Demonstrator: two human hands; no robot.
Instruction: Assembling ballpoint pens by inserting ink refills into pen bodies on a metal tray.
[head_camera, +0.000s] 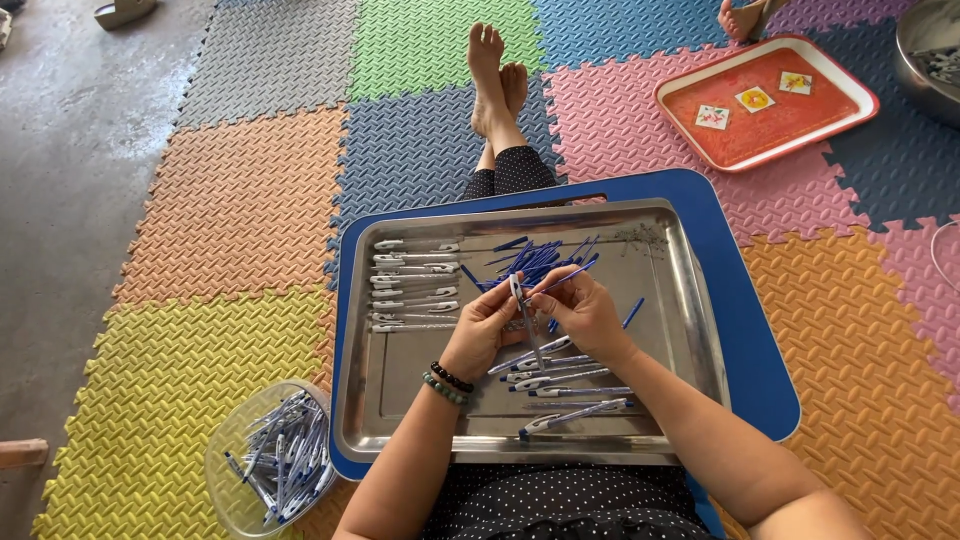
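1. The shiny rectangular steel tray (690, 330) lies on a blue lap board (745, 300), and both hands work above its middle.
2. A clear plastic tub (232, 455) with finished pens stands well away, on the side of the left hand and nearer to the person.
3. The left hand (482, 328) is closed around a clear pen barrel with white clip (523, 315); its long axis is almost upright, the top at the fingers.
4. The right hand (583, 312) pinches a thin blue ink refill (565, 278), which slants up and away from the barrel; its near end meets the barrel top.
5. The pile of loose blue refills (530, 258) lies just beyond the grip.
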